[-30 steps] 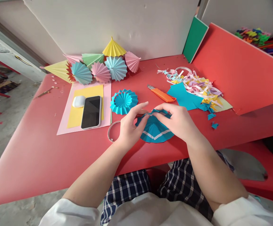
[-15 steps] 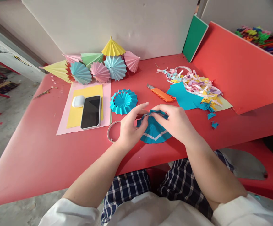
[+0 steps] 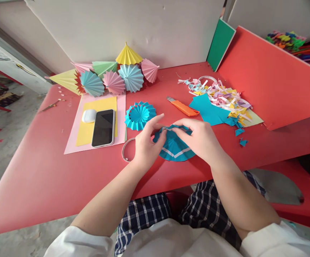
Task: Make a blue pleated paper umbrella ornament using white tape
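Observation:
Between my two hands is a blue pleated paper disc (image 3: 176,145) with a white strip running across it in a zigzag. My left hand (image 3: 150,140) pinches its far left edge between thumb and fingers, the index finger raised. On the far right edge, my right hand (image 3: 197,137) grips the paper with thumb and fingertips. The near edge of the disc fans out over the table. Just beyond my left hand lies a second blue pleated paper piece (image 3: 140,115), ring-shaped around a cone. A white tape roll (image 3: 123,150) lies beside my left wrist.
An orange utility knife (image 3: 184,107) and blue paper (image 3: 211,110) lie ahead on the right, near a heap of paper scraps (image 3: 225,94). Left are a phone (image 3: 103,127), a white case (image 3: 89,115) and paper sheets (image 3: 71,144). Paper umbrellas (image 3: 130,77) stand at the back.
Both hands stay pinched on the blue disc's far edge. The left fingers have shifted slightly left, and the pleats there lie a little more spread.

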A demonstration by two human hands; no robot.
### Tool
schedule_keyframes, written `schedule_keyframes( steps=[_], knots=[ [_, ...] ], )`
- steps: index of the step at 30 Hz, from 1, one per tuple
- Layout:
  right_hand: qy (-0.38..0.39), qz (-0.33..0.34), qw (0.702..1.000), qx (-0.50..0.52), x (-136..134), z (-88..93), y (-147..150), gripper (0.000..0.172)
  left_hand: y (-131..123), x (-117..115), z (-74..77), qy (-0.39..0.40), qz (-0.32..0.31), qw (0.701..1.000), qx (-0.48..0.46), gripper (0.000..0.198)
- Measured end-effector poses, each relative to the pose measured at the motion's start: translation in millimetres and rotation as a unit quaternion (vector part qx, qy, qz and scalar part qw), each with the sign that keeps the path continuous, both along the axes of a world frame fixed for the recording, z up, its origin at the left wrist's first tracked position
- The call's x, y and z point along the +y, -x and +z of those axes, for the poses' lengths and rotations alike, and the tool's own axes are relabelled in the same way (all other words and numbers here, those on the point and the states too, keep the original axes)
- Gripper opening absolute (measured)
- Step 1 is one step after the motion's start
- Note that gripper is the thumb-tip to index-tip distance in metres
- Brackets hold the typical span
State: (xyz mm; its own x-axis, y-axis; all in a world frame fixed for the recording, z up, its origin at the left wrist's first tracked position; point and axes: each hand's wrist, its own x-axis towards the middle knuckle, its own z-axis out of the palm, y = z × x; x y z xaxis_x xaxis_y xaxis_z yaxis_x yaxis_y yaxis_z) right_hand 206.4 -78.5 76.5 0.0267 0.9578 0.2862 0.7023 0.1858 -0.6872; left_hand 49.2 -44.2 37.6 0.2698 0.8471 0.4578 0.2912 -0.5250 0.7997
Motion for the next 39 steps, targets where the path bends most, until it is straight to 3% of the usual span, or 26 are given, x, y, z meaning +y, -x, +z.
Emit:
schedule_keyframes(
  steps=[5, 16, 20, 23, 27, 32, 39],
  knots=[
    [0.005, -0.006, 1.0, -0.013, -0.1, -0.9, 2.6, 0.013, 0.1, -0.7, -0.1, 0.014, 0.037, 0.999, 0.026, 0.042],
    [0.011, 0.003, 1.0, -0.029, -1.0, -2.0, 5.9, 0.015, 0.5, -2.6, 1.3, -0.006, 0.035, 0.999, 0.039, 0.041],
    [-0.023, -0.007, 0.998, -0.05, 1.9, -4.2, 2.9, 0.013, 0.2, -1.7, 1.4, 0.015, 0.01, 0.999, 0.03, 0.042],
    [-0.053, -0.013, 0.998, -0.044, 4.6, -4.4, -2.5, 0.019, -0.1, 0.0, 2.3, 0.036, 0.008, 0.999, 0.026, 0.04],
    [-0.033, -0.018, 0.999, 0.009, 5.5, -1.4, -16.6, 0.033, 0.0, 4.4, 2.6, 0.059, 0.026, 0.998, -0.014, 0.032],
    [-0.004, -0.029, 0.999, 0.014, 5.8, -1.1, -31.0, 0.032, 0.6, 8.0, -0.8, 0.09, -0.008, 0.995, -0.042, 0.022],
    [0.015, -0.027, 0.999, 0.021, 8.6, -5.9, -39.4, 0.04, 4.6, 10.2, 2.2, 0.033, -0.013, 0.999, 0.036, 0.014]
  ],
)
